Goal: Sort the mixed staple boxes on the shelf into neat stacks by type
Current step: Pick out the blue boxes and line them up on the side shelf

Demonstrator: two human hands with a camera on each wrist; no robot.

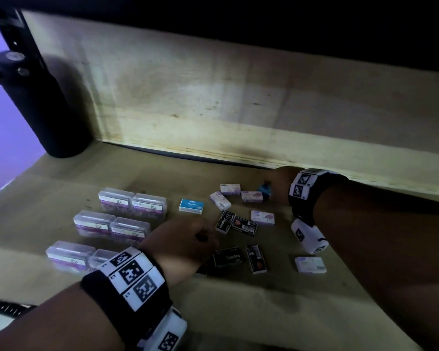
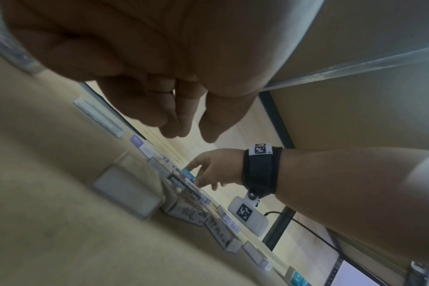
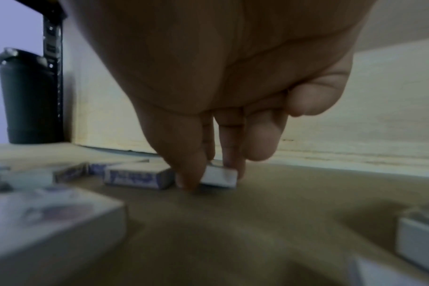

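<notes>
Small staple boxes lie mixed on the brown shelf (image 1: pixel 238 300). My right hand (image 1: pixel 266 192) reaches to the back and pinches a small blue box (image 1: pixel 264 190) between thumb and fingers; the right wrist view shows this box (image 3: pixel 219 176) still on the shelf. Another blue staples box (image 1: pixel 191 206) lies flat to the left. White-and-purple boxes (image 1: pixel 230 189) (image 1: pixel 262 217) (image 1: pixel 310 265) are scattered around. My left hand (image 1: pixel 203 236) hovers with loosely curled fingers (image 2: pixel 172 123), holding nothing, over the black staples boxes (image 1: pixel 228 257) (image 1: pixel 224 221) (image 1: pixel 256 258).
Several clear plastic cases with purple labels (image 1: pixel 132 202) (image 1: pixel 94 221) (image 1: pixel 66 254) sit in paired rows at the left. A black bottle (image 1: pixel 33 105) stands in the back left corner. A pale wooden back board (image 1: pixel 213 97) closes the shelf behind, with a dark shelf overhead.
</notes>
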